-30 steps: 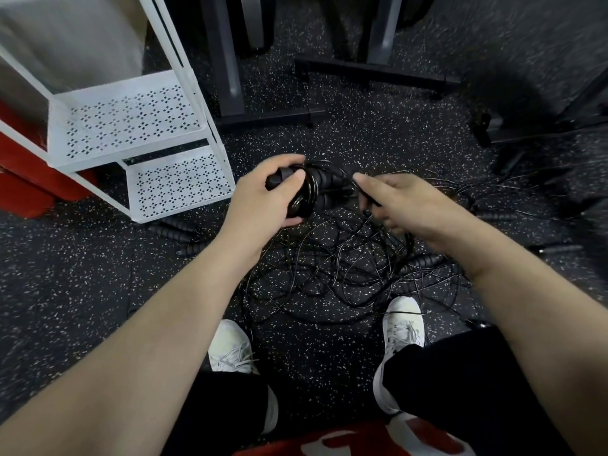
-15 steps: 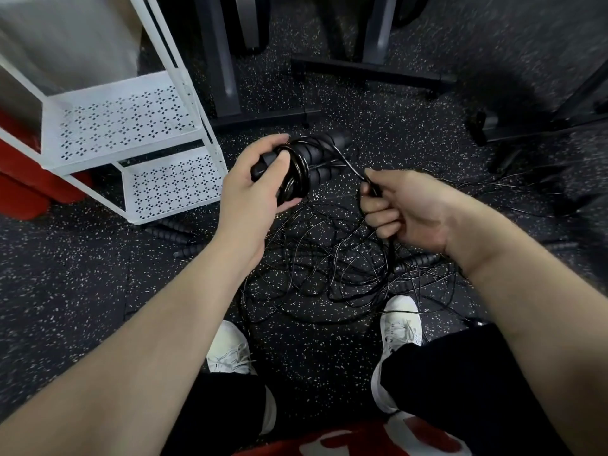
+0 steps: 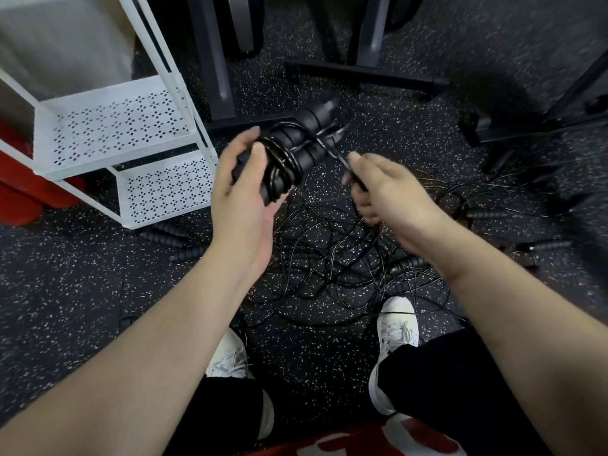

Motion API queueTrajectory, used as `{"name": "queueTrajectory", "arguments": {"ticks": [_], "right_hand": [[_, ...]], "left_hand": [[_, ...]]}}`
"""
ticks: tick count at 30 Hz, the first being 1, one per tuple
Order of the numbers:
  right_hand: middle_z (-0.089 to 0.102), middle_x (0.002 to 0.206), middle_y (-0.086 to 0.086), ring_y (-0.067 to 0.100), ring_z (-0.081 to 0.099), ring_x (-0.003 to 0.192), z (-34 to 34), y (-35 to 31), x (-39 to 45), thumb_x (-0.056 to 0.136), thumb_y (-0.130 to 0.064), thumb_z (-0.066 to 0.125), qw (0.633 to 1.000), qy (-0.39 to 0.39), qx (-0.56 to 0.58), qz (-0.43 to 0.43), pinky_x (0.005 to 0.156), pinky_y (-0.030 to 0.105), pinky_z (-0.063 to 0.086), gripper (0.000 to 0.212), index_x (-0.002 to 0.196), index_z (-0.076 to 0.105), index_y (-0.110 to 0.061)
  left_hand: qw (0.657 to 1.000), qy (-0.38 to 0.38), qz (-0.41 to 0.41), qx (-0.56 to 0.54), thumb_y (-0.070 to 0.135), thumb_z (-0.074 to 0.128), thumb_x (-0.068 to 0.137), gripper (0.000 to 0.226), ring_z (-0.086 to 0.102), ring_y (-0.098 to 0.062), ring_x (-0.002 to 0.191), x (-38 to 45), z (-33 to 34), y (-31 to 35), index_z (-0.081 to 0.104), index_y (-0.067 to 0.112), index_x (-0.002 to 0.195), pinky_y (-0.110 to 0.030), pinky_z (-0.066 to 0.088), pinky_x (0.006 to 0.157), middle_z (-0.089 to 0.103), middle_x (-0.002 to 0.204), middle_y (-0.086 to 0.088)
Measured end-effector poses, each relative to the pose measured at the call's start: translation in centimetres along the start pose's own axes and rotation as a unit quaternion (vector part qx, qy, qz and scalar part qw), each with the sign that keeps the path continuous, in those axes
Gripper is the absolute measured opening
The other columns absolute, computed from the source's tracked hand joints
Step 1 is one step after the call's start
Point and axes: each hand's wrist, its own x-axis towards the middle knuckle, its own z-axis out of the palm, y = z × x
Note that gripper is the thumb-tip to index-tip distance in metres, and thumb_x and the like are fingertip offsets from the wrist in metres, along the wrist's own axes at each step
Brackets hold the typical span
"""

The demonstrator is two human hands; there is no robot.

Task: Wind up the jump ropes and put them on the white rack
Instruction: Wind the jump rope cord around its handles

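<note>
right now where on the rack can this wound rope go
Both perforated shelves of the rack look bare: the upper shelf and the lower shelf. It is crowded on the floor between the shoes, where the tangled ropes lie.

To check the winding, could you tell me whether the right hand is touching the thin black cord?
Touching. The head view shows the right hand pinching the thin black cord, which runs taut from the black ribbed handles in the left hand.

1. Your left hand covers the near ends of the jump rope handles.
2. The white rack left of them is cut off by the frame edge.
3. Tangled ropes below them cannot be counted.
</note>
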Motion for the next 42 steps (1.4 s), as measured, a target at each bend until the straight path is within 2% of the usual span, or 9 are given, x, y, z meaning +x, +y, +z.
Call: {"name": "queueTrajectory", "arguments": {"ticks": [2,7,15,20,25,28,33,38,42], "right_hand": [[0.035,0.056,-0.010,0.011,0.026,0.049,0.6,0.0,-0.3,0.109,-0.040,0.037,0.998,-0.055,-0.022,-0.021,0.046,0.023,0.024,0.035,0.087,0.054,-0.018],[0.033,0.056,-0.008,0.012,0.025,0.050,1.0,0.1,-0.3,0.109,-0.042,0.036,0.997,-0.063,-0.048,-0.027,0.047,0.024,0.023,0.039,0.082,0.052,-0.019],[0.040,0.055,-0.005,0.012,0.033,0.048,1.8,0.2,-0.7,0.110,-0.034,0.035,0.984,-0.106,-0.113,-0.087,0.047,0.021,0.032,0.032,0.089,0.052,-0.016],[0.037,0.056,0.000,0.014,0.031,0.049,2.3,-0.1,-1.3,0.108,-0.044,0.035,0.978,-0.161,-0.130,-0.041,0.047,0.022,0.030,0.039,0.088,0.055,-0.016],[0.043,0.053,-0.008,0.011,0.038,0.049,1.2,-0.1,-0.9,0.077,-0.085,0.046,0.969,-0.061,-0.239,0.022,0.062,0.027,0.039,0.063,0.064,0.050,-0.023],[0.042,0.052,-0.009,0.011,0.037,0.047,0.2,-0.2,-0.7,0.058,-0.092,0.052,0.974,-0.010,-0.222,0.046,0.064,0.030,0.039,0.067,0.059,0.043,-0.026],[0.034,0.058,-0.009,0.011,0.030,0.053,-0.4,0.1,-0.4,0.072,-0.077,0.055,0.977,-0.146,-0.132,0.079,0.059,0.026,0.031,0.056,0.065,0.045,-0.023],[0.042,0.068,-0.006,0.010,0.039,0.063,-1.6,0.2,-0.4,0.087,-0.041,0.059,0.971,-0.230,-0.032,0.050,0.060,0.023,0.041,0.031,0.097,0.069,-0.013],[0.040,0.060,-0.009,0.012,0.043,0.058,-1.4,0.4,-0.4,0.072,-0.079,0.056,0.963,-0.137,-0.226,0.056,0.066,0.030,0.044,0.062,0.084,0.073,-0.020]], "left_hand": [[0.999,0.011,-0.031,-0.042,0.018,0.058,0.104,0.015,0.073,-0.028,0.110,0.5,-0.1,0.2,0.068,0.026,0.112,-0.054,0.056,0.100,0.074,0.121,-0.002],[0.986,0.037,-0.106,-0.127,0.019,0.057,0.104,0.015,0.076,-0.030,0.101,0.5,-0.2,0.4,0.070,0.022,0.113,-0.051,0.060,0.092,0.078,0.112,-0.008],[0.973,0.082,-0.135,-0.168,0.019,0.059,0.104,0.020,0.077,-0.032,0.094,0.6,-0.3,0.9,0.069,0.016,0.121,-0.049,0.063,0.084,0.076,0.113,-0.015],[0.955,0.091,-0.176,-0.223,0.016,0.061,0.102,0.030,0.077,-0.034,0.090,0.4,-0.5,1.5,0.065,0.003,0.129,-0.041,0.064,0.072,0.077,0.106,-0.020],[0.952,0.076,-0.218,-0.201,0.017,0.057,0.101,0.029,0.077,-0.031,0.077,0.3,-0.5,1.9,0.067,0.004,0.126,-0.032,0.063,0.062,0.077,0.090,-0.018],[0.954,0.053,-0.235,-0.177,0.017,0.058,0.101,0.024,0.077,-0.035,0.082,0.3,-0.5,2.2,0.068,0.005,0.118,-0.033,0.063,0.061,0.077,0.094,-0.020],[0.946,0.043,-0.251,-0.200,0.019,0.052,0.103,0.025,0.076,-0.032,0.076,0.5,-0.9,2.2,0.068,0.004,0.116,-0.029,0.062,0.056,0.076,0.092,-0.019],[0.940,0.010,-0.277,-0.198,0.029,0.045,0.103,0.034,0.074,-0.024,0.071,0.9,-1.6,2.6,0.067,0.005,0.109,-0.032,0.062,0.056,0.073,0.089,-0.014],[0.948,-0.027,-0.271,-0.164,0.029,0.040,0.102,0.036,0.075,-0.024,0.077,1.0,-1.5,2.5,0.067,0.007,0.108,-0.044,0.064,0.074,0.075,0.093,-0.013]]}}
